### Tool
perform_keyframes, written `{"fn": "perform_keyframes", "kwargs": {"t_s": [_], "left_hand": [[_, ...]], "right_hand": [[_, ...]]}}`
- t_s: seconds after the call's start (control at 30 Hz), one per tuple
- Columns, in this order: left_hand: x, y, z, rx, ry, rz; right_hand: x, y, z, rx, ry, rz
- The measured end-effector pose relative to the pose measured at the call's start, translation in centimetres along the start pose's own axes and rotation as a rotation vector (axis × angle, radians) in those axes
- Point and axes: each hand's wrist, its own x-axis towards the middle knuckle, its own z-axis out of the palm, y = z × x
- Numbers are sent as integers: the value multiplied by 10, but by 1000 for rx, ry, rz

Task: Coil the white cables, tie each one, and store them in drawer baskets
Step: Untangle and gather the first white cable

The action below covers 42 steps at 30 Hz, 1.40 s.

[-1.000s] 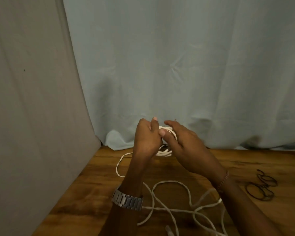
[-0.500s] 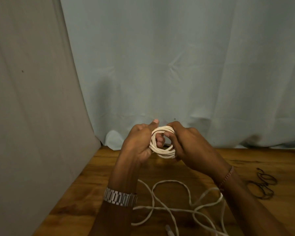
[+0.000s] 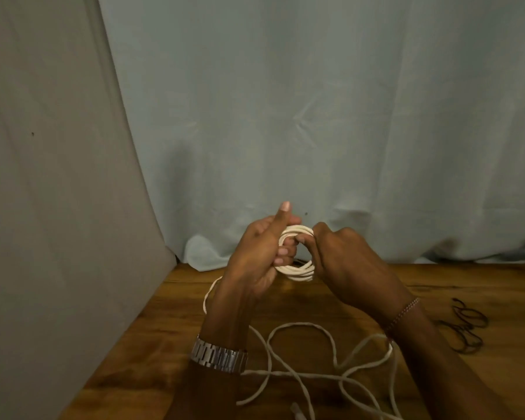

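- Left hand (image 3: pixel 255 262) grips the coil (image 3: pixel 297 253) from its left side, fingers curled through the ring, thumb up.
- Right hand (image 3: pixel 349 268) pinches the coil's right side — held above the table (image 3: pixel 164 344).
- Loose cable (image 3: pixel 303 359) trails below both wrists.
- Black ties (image 3: pixel 464 328) lie right of the right wrist.

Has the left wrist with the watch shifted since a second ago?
Yes. The left hand wrist moved left, toward the grey cloth, uncovering more loose cable.
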Motion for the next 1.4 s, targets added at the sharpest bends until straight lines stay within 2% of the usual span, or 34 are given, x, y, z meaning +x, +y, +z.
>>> {"fn": "perform_keyframes", "kwargs": {"t_s": [0.1,0.23,0.43,0.53,0.67,0.83,0.97,1.17,1.4], "left_hand": [[0,-3,-7,92,-144,-44],[-3,-3,-21,66,-267,-117],[-3,-4,-22,112,-282,-88],[-5,-3,-18,187,-272,-53],[-6,-1,-12,154,-249,-27],[-6,4,-7,-7,-224,-30],[-4,3,-4,-98,-255,-22],[-4,1,4,-169,-179,3],[-6,3,7,-254,-199,-58]], "right_hand": [[0,9,-3,-11,-75,-34],[-2,2,-14,11,-125,-82],[-1,8,-12,-81,-61,-162],[0,13,-11,-23,10,-144],[1,13,-14,224,51,-116],[4,2,-12,421,102,-35],[6,0,-13,825,77,155],[5,-16,-11,1427,169,327],[4,-26,-8,1704,190,396]]}}
